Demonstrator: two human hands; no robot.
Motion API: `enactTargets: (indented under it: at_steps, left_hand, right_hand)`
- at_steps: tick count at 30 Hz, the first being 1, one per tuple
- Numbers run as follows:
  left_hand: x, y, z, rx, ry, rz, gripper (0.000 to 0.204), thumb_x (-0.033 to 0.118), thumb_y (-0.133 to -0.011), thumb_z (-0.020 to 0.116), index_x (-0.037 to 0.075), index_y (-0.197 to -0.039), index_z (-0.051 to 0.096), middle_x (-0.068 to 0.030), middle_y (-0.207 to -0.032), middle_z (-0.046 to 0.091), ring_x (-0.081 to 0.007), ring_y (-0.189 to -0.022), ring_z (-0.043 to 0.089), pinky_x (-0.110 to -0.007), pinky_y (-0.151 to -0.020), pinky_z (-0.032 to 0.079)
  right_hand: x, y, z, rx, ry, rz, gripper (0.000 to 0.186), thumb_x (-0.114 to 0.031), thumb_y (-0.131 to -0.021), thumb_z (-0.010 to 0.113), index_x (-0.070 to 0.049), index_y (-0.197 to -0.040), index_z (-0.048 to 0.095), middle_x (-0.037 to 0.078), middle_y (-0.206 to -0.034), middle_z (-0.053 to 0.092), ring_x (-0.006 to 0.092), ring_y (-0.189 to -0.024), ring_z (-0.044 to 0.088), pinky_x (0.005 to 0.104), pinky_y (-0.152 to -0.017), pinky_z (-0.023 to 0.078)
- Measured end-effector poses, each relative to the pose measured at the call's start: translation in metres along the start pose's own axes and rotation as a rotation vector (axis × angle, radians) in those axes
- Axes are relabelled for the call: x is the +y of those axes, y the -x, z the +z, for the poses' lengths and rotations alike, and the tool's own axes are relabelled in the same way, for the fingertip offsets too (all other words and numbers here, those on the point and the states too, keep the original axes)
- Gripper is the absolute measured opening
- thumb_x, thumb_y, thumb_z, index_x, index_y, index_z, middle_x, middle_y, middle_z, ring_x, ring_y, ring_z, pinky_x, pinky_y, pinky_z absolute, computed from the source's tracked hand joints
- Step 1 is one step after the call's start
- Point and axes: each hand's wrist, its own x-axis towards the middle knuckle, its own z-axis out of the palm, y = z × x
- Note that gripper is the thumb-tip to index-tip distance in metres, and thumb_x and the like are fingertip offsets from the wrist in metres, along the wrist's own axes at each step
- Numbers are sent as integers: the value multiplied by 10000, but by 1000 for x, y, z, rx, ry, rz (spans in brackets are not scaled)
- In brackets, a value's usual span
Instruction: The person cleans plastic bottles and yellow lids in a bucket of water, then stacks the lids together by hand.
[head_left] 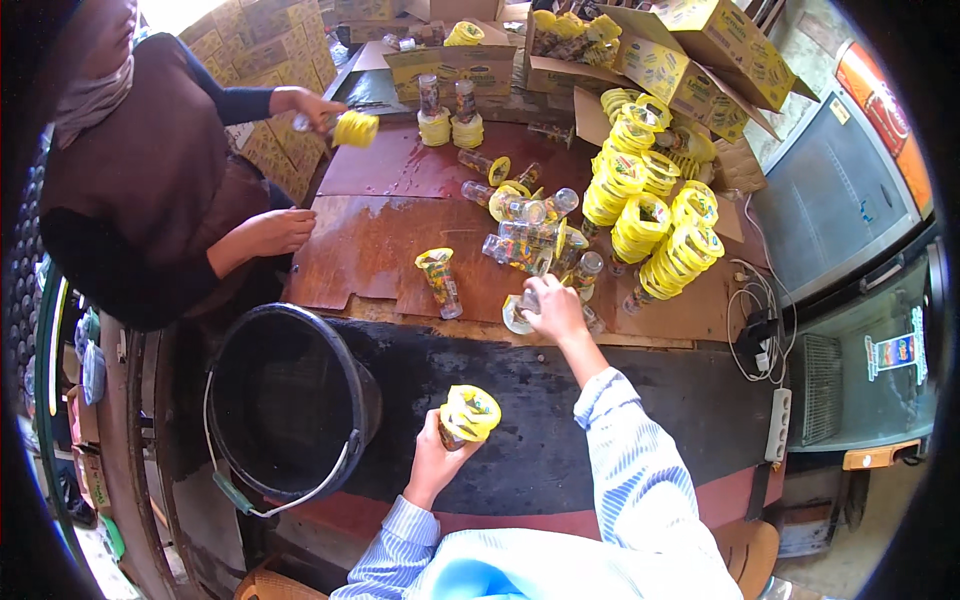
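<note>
My left hand [440, 456] is closed around a short stack of printed plastic cups [471, 412] with yellow rims, held over the dark front part of the table. Farther out, my right hand [556, 312] grips the base of a clear plastic cup [516, 318] lying at the near edge of a loose heap. Several tipped cups [520, 248] with colourful prints lie beyond that hand. One printed cup [440, 284] rests on its side on the brown board, left of the heap. Tall stacks of yellow-rimmed cups [640, 228] rise to the right.
A black bucket [366, 400] with a wire handle stands left of my left hand. Across the table's left side, a co-worker's hand [312, 108] holds yellow-rimmed cups. Cardboard boxes [690, 90] line the back. Cables and a white power strip [778, 425] are at the right edge.
</note>
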Motion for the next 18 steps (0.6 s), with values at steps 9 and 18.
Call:
enactTargets:
  at_steps: [9,18]
  left_hand:
    - [16,-7,-3,76,-67,90,490,195,-677,789,-2,-1011,489,-151,-944,626,-258,-894,636,-327,-750,494]
    - [30,6,2,47,-89,122,527,154,-667,791,-1,-1053,467,-141,-988,614,-229,-939,622,-322,-784,492]
  right_hand:
    - [-23,93,9,-86,-1933,422,345,-67,-738,586,-3,-1070,520,125,-1007,598,242,-966,590,325,-825,475]
    - [-82,127,-8,-77,-1726,203,363,-61,-799,581,-24,-1155,520,91,-1103,590,178,-1047,549,345,-955,391]
